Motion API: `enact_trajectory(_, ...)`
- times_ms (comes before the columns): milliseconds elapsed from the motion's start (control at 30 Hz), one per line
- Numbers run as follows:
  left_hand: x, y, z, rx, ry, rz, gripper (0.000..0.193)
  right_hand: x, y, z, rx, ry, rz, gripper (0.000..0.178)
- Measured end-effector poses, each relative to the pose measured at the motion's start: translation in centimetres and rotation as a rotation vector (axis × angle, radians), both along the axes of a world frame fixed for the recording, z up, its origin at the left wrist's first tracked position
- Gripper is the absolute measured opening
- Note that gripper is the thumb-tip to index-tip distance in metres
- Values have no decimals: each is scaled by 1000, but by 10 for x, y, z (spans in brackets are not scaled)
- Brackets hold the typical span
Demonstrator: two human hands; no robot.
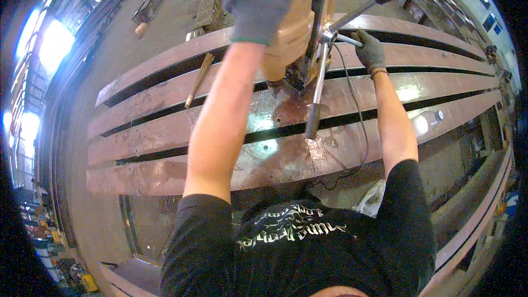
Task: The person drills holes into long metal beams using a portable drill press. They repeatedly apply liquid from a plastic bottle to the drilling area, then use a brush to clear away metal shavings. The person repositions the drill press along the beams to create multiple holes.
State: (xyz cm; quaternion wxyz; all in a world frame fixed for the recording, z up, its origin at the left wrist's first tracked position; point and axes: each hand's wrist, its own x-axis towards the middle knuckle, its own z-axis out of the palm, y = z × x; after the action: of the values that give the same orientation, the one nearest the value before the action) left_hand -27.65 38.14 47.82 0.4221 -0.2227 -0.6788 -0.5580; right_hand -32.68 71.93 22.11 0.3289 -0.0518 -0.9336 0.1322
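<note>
well, the right hand, gloved in dark grey, is wrapped round the outer end of a short-looking metal spoke, fingers curled over it. the spoke's long axis runs leftward and slightly away from the person, from that grip straight into a hub, so the turning point lies just left of the fist, and the right hand is nearer to it than the left. the right forearm reaches forward, leaning inward, elbow a little bent, wrist nearly in line.

from the same hub, a lower spoke with a black handle points back toward the person, left of the grip, while an upper spoke, black-ended too, slants away beyond it to the right. a dark cable loops down nearer the body.

past the hub, left of the grip, stands the tan machine. the left hand, gloved in grey, is at its upper left side, arm stretched long; its fingers are hidden or cut off, so i can't tell whether they clasp anything.

farther left of the grip, a brush-like bundle lies across the brown steel beams.
</note>
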Motion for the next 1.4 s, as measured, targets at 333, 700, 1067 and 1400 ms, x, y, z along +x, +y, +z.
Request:
enact_trajectory(333,-170,-78,1,-128,157,-307,40,46,-155,-48,-194,-43,-232,20)
enact_trajectory(700,-200,-55,-35,39,52,-571,45,56,-100,-6,198,67,-315,14)
enact_trajectory(1067,-175,-53,-49,138,55,-668,48,45,-51,155,767,146,46,32)
enact_trajectory(1400,-133,-45,-49,80,7,-40,82,15,-62,186,728,354,62,8)
